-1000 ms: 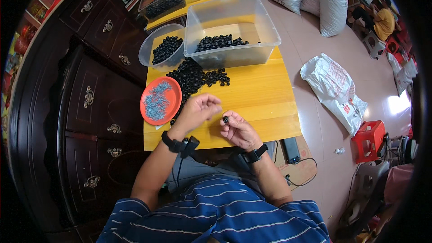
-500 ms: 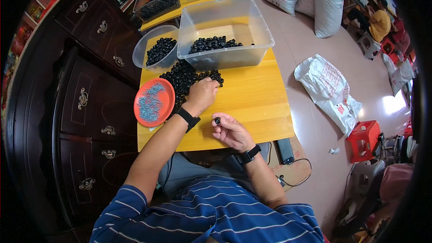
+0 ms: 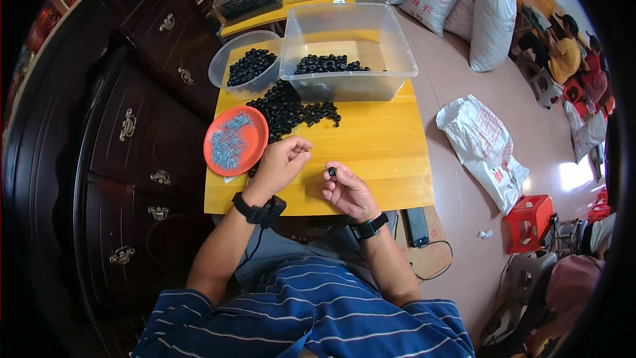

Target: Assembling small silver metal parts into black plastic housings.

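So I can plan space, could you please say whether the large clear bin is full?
The large bin is only partly filled: black parts lie low inside.

the right of the two hands pinches a small black piece.

Bright daylight, glare on floor, bent edges

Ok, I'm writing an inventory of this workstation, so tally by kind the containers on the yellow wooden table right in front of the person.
Large rectangular clear plastic bin: 1
Round translucent plastic tub: 1
Round orange-red plate: 1
Total: 3
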The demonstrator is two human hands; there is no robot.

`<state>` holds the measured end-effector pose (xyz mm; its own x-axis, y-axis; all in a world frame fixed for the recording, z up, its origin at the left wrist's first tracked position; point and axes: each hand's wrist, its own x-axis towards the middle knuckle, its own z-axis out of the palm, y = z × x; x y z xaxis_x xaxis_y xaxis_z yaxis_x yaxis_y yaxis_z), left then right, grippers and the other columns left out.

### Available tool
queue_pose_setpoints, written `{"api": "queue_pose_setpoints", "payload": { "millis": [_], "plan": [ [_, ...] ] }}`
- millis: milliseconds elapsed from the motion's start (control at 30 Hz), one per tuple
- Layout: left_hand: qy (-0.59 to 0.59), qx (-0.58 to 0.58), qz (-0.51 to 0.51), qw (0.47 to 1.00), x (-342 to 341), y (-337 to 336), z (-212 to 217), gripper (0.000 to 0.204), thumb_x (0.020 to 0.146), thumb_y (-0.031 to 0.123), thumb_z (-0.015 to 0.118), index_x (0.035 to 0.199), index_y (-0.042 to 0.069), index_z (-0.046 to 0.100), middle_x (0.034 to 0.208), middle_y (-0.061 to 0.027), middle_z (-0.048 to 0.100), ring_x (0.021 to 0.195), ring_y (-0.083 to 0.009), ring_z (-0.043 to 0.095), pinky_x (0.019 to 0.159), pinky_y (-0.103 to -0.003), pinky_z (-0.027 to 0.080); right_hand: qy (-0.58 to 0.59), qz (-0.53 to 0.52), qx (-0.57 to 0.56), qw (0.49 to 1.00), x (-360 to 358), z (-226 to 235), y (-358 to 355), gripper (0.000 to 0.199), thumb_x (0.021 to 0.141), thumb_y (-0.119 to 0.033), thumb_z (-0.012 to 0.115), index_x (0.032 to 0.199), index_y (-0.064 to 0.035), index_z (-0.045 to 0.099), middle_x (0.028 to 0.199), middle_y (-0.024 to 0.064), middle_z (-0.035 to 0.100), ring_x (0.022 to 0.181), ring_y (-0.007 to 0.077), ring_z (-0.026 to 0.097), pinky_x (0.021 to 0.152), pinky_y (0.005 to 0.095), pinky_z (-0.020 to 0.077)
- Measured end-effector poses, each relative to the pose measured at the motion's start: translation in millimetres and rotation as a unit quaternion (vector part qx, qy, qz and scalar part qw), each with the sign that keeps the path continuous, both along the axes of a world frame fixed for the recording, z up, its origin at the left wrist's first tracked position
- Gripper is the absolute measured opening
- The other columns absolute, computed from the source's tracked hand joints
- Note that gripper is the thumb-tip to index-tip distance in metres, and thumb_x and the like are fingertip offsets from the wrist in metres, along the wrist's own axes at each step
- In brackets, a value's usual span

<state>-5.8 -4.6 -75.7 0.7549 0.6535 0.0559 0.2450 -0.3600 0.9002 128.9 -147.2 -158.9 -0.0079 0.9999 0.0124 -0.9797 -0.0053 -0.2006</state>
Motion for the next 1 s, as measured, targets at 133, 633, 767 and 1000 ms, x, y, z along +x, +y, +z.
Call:
{"api": "queue_pose_setpoints", "payload": {
  "millis": [133,633,767,1000],
  "plan": [
    [-0.033,-0.157,0.001,0.987,-22.6,-17.3,15.3,0.015,0.09,0.005,0.064,0.104,-0.001,0.063,0.089,-0.0025,0.066,0.074,-0.0061,0.062,0.066,-0.02,0.05,-0.013,-0.007,-0.005,1.0,-2.0,2.2,-2.4,0.024,0.096,-0.017,0.062,0.117,-0.0052,0.059,0.099,0.0049,0.064,0.079,0.0108,0.061,0.079,0.0292,0.0552],
    [-0.09,0.001,0.02,0.996,-29.4,-51.4,20.3,0.009,0.083,0.0,0.07,0.091,-0.002,0.069,0.08,-0.007,0.07,0.067,-0.0084,0.063,0.06,-0.023,0.049,-0.086,-0.012,-0.038,0.996,-21.2,10.7,-5.1,0.024,0.096,-0.018,0.061,0.115,-0.0042,0.059,0.099,0.0038,0.065,0.08,0.01,0.063,0.079,0.027,0.056],
    [-0.088,0.036,0.02,0.995,-26.7,-53.2,17.3,0.008,0.082,0.001,0.071,0.09,-0.001,0.069,0.079,-0.0083,0.069,0.065,-0.0111,0.064,0.059,-0.024,0.049,-0.075,-0.021,-0.031,0.996,-21.4,7.3,-4.0,0.024,0.096,-0.019,0.061,0.115,-0.0042,0.059,0.098,0.0033,0.065,0.081,0.0102,0.063,0.08,0.0278,0.0562],
    [-0.063,0.123,0.014,0.99,-23.7,-53.5,15.5,0.009,0.081,0.003,0.072,0.089,0.0,0.069,0.076,-0.0096,0.066,0.063,-0.0175,0.064,0.057,-0.028,0.049,-0.062,-0.021,-0.036,0.997,-20.4,9.0,-2.9,0.022,0.097,-0.019,0.06,0.114,-0.0043,0.059,0.097,0.0039,0.065,0.082,0.0112,0.064,0.082,0.0289,0.0564]
  ]
}}
